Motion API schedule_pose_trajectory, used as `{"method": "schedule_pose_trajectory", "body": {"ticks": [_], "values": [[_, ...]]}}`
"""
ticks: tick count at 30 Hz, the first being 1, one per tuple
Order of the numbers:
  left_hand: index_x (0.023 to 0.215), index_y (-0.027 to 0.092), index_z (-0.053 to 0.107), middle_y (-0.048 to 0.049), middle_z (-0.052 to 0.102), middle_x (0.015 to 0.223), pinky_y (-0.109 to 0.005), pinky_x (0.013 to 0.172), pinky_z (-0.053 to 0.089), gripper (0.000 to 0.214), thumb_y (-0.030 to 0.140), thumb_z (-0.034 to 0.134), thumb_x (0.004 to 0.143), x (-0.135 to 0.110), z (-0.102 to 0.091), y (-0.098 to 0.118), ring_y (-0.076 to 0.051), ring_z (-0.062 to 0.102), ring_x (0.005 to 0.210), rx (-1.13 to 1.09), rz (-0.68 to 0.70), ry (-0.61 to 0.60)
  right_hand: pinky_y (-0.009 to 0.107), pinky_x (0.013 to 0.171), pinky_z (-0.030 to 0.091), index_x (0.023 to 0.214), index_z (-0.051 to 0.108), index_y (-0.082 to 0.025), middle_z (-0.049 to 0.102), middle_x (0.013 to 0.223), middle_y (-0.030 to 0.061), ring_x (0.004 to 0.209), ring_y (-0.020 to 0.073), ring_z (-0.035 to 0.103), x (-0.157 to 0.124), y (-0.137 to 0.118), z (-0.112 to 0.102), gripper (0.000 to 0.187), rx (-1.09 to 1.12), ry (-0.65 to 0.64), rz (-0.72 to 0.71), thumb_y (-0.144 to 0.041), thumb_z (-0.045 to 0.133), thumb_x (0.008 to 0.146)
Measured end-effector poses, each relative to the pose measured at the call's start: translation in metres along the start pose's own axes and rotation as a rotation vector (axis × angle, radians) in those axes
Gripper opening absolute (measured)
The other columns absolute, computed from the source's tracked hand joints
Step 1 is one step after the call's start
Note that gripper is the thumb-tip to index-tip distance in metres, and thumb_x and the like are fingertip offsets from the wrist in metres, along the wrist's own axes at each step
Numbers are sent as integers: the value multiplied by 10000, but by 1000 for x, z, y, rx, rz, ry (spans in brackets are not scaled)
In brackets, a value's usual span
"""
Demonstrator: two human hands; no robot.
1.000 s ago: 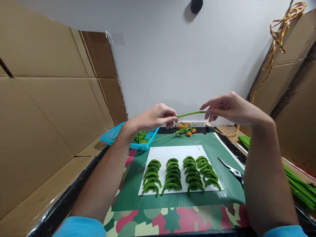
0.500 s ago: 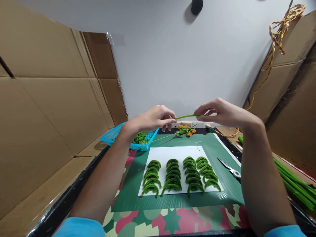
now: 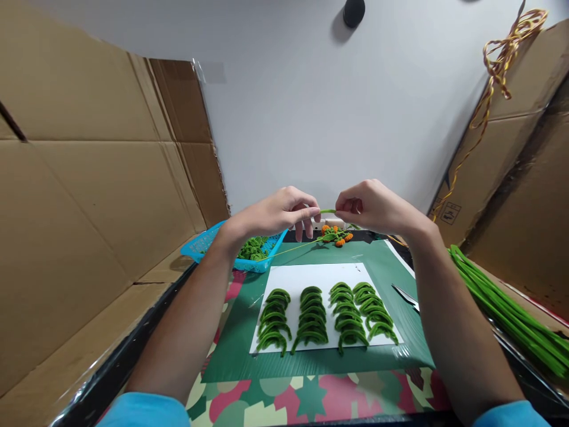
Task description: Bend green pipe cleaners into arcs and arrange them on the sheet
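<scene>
Between my hands, above the back of the table, a short green pipe cleaner (image 3: 328, 211) is held roughly level. My left hand (image 3: 299, 212) pinches one end and my right hand (image 3: 362, 204) pinches the other, with a small stretch showing between the fingertips. Below, a white sheet (image 3: 320, 273) carries several bent green pipe cleaner pieces (image 3: 313, 314), arched and laid in rows. Behind the sheet lies a bunch of orange and green fuzzy flowers (image 3: 338, 235) with a long thin stem.
A blue basket (image 3: 258, 265) with green curled pieces stands at the left back. Scissors (image 3: 405, 296) lie right of the sheet, partly behind my right forearm. A bundle of long green pipe cleaners (image 3: 511, 314) rests at the right. Cardboard walls (image 3: 98, 196) flank the table.
My right hand has moved left, closer to my left hand, so less of the pipe cleaner shows between them. My right forearm now covers the scissors' handles; the left hand has barely moved.
</scene>
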State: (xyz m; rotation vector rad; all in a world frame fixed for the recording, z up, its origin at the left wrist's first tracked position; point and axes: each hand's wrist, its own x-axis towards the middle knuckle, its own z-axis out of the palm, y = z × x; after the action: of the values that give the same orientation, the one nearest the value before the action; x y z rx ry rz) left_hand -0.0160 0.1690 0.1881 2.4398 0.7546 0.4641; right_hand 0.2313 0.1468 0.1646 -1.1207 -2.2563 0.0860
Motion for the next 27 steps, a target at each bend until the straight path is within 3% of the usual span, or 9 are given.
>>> {"method": "schedule_pose_trajectory", "body": {"ticks": [5,12,21,27], "values": [[898,156,789,-89,769,841,-272,649,512,342,424,608,1007,1,0,-1,-165,691,751,5,35,-25,328,568,410,760,681,-199,621,630,2,588,122,514,-1,-7,0,123,117,94,19,-260,634,856],[969,155,800,-88,764,917,-286,755,573,333,453,654,987,9,9,-4,-167,693,822,-150,102,-12,372,606,491,910,616,-228,695,700,22,608,154,603,-2,-8,0,131,488,13,46,-350,659,933],[962,122,778,-102,774,925,-286,801,556,345,441,655,1011,13,13,-8,-169,699,863,-186,144,6,353,578,498,953,596,-227,697,702,21,585,135,604,-1,-8,-1,233,490,37,20,-438,691,925],[958,121,758,-112,786,966,-281,819,575,309,420,693,998,19,17,-16,-160,714,878,-293,179,5,358,582,512,913,593,-213,693,689,29,593,148,636,-2,-11,-1,181,497,80,-10,-371,679,931]]}}
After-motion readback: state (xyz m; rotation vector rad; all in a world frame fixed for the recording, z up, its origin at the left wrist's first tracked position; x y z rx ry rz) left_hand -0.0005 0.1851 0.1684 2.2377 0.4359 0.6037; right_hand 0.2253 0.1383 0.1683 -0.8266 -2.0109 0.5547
